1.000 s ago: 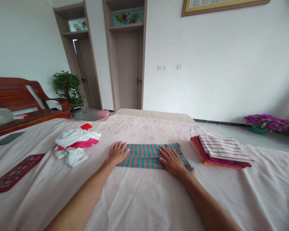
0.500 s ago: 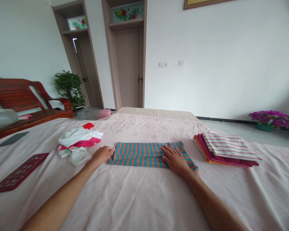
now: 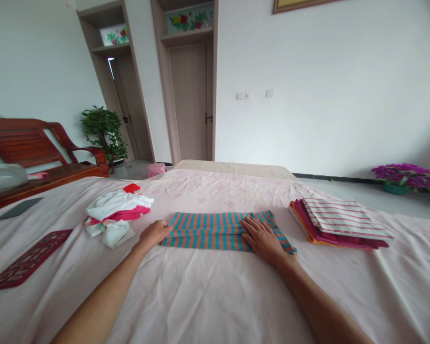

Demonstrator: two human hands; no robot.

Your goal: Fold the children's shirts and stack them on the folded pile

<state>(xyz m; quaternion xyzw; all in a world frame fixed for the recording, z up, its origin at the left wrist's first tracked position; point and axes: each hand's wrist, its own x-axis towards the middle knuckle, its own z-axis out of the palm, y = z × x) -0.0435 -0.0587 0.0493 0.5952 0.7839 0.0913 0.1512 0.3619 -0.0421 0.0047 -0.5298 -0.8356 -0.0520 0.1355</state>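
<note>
A blue and orange-brown striped piece of clothing (image 3: 208,229) lies folded into a long flat strip across the sheet in front of me. My left hand (image 3: 155,234) is closed, its fingers pinching the left end of the striped cloth. Flat on the right part of the cloth rests my right hand (image 3: 263,239), fingers stretched out and palm down. To the right is a folded stack with a white, red-striped cloth (image 3: 344,217) on top of magenta cloth (image 3: 308,224) and orange cloth (image 3: 294,210). A loose heap of white clothes (image 3: 116,205) with pink and red pieces lies left.
Everything rests on a pale pink flowered sheet (image 3: 208,296). A dark red patterned mat (image 3: 28,260) and a dark flat panel (image 3: 18,209) lie at the left. Beyond are a wooden bench (image 3: 25,143), a potted plant (image 3: 102,129), a pink stool (image 3: 156,169) and purple flowers (image 3: 410,176).
My left hand has shifted slightly to the right with the cloth's left end, where the upper layer looks a little more bunched. My right hand stays pressed flat in about the same place.
</note>
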